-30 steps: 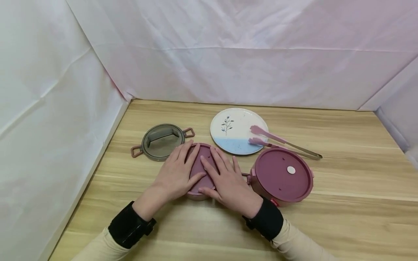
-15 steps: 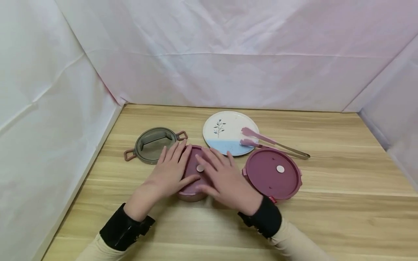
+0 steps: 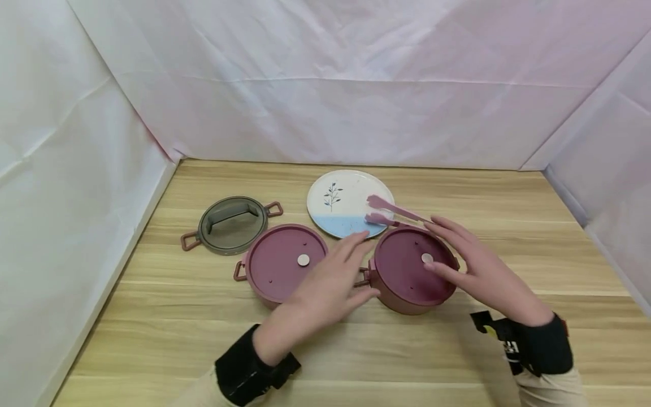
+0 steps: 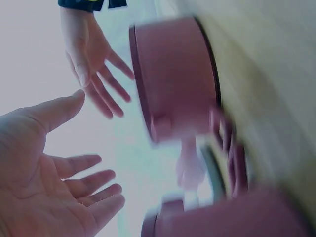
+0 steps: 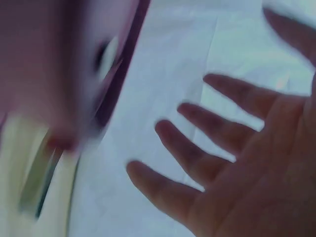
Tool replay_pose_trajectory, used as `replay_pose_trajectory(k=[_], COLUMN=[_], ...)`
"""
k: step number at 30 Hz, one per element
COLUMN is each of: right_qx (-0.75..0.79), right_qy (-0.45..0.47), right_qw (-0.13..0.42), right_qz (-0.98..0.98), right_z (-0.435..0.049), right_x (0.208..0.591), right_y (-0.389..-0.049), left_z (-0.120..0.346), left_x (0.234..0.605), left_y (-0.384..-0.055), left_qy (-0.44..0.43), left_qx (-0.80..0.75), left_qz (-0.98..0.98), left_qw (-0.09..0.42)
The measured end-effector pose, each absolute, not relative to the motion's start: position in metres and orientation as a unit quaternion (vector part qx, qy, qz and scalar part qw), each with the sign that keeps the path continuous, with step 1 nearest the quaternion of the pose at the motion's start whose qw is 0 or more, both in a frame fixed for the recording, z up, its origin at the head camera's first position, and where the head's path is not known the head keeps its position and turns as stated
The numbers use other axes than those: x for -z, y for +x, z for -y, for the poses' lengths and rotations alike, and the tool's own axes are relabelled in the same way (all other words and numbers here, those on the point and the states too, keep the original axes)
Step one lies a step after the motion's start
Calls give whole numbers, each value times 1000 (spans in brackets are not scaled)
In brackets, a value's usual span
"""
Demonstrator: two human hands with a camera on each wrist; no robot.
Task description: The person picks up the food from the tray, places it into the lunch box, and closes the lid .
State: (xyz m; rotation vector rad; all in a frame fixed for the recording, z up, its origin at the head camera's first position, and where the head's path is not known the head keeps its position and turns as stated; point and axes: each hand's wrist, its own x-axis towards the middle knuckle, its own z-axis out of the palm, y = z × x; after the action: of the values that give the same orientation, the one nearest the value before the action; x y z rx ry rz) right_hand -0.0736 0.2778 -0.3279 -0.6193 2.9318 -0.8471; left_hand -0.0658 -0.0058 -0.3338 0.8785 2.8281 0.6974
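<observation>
Two round dusky-pink pots with flat lids, each lid bearing a pale round knob, stand side by side in the head view: a left pot (image 3: 274, 265) and a right pot (image 3: 404, 302). My left hand (image 3: 325, 288) is between them, fingers spread and holding nothing, overlapping the left pot's right side. Over the right edge of the right pot is my right hand (image 3: 488, 274), its fingers extended and its thumb near the knob. Both palms show bare in the wrist views, the left hand (image 4: 54, 182) and the right hand (image 5: 247, 163) each apart from the pots.
A smoky glass lid (image 3: 234, 229) with two side handles lies at the left. Behind the pots is a white-and-blue plate (image 3: 351, 192) with a twig pattern; pink-tipped tongs (image 3: 396, 209) rest across it. White cloth walls (image 3: 325, 113) enclose the wooden table (image 3: 168, 305).
Both hands have lifted off the left pot's lid and moved right, the right hand farthest, to the right pot. The whole scene has shifted slightly left in view.
</observation>
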Motion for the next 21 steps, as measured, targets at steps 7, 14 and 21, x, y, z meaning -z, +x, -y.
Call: replay_pose_trajectory(k=[7, 14, 21], right_qx=[296, 335, 316], right_qy=[-191, -199, -206], right_qw=[64, 86, 51], right_qz=[-934, -917, -925], right_z=[-315, -321, -319], right_x=[354, 375, 378], right_y=[-65, -63, -64], left_z=[-31, -39, -39], left_x=[365, 375, 373], left_y=[-67, -70, -71], left_qy=[235, 187, 187], left_qx=[-232, -287, -289], left_qz=[-938, -933, -933], left_qw=[104, 110, 108])
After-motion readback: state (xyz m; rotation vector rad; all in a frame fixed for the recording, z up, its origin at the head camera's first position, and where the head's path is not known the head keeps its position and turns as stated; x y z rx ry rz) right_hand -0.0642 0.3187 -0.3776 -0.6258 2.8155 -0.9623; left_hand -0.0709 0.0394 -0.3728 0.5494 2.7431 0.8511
